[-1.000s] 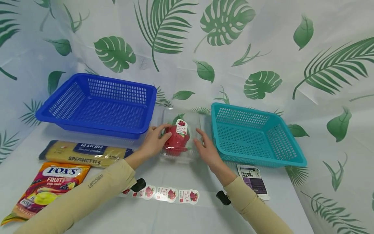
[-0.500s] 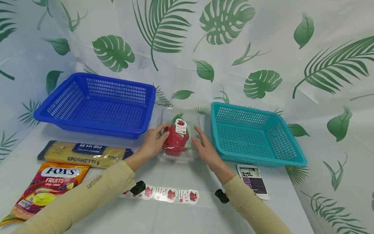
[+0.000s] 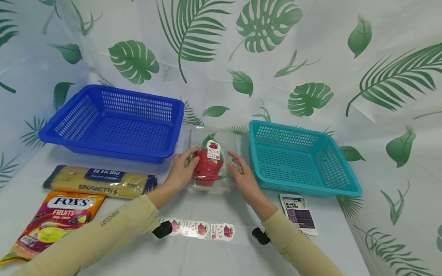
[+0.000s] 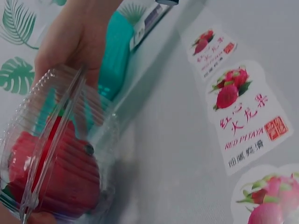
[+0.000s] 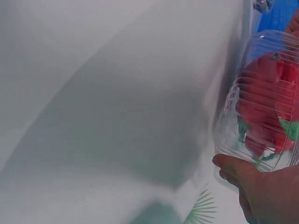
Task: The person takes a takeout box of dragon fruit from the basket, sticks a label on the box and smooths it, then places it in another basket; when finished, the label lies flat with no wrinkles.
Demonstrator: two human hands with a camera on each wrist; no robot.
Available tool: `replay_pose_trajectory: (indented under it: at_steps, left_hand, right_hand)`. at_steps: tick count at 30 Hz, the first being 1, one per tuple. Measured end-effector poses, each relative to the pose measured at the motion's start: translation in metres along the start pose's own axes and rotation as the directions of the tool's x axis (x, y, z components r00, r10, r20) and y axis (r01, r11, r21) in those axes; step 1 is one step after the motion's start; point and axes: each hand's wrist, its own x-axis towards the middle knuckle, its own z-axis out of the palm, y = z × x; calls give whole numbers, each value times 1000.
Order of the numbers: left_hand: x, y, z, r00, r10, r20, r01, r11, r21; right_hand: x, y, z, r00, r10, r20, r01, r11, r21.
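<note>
A clear plastic clamshell box (image 3: 226, 142) lies on the white table between the two hands. Inside it is a red dragon fruit (image 3: 206, 168) with green tips, and a white fruit sticker (image 3: 213, 150) is on the lid. The left hand (image 3: 180, 170) holds the box's left side, its thumb toward the front. Along the right side, the right hand (image 3: 246, 177) touches the box; its fingers look fairly straight through the plastic in the left wrist view. Most of the left hand is outside the left wrist view. The lid seam (image 4: 56, 135) looks closed or nearly so.
A blue basket (image 3: 127, 151) stands left of the box, a teal basket (image 3: 307, 186) right. Nearer lie a spaghetti pack (image 3: 103, 184), a candy bag (image 3: 55, 218) and a purple-and-white packet (image 3: 299, 214). A strip of pitaya stickers (image 3: 198, 230) lies in front.
The hands stay at the sides of the box with only slight finger shifts. The whole head view drifts slightly left. The box stays in place on the table.
</note>
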Motion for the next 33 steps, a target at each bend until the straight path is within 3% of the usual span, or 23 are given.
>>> replay_pose_trajectory:
  at_steps: [6, 22, 33]
  left_hand:
    - [-6, 13, 0, 1000, -28, -6, 27, 999, -47]
    - [-1, 44, -6, 998, 67, -9, -67, 998, 4]
    - [4, 56, -5, 998, 58, 5, -58, 998, 16]
  right_hand:
    - [-7, -10, -2, 1000, 4, -2, -4, 999, 34]
    - [-6, -42, -17, 999, -39, -38, 39, 999, 7]
    - [-4, -47, -27, 999, -10, -53, 14, 997, 71]
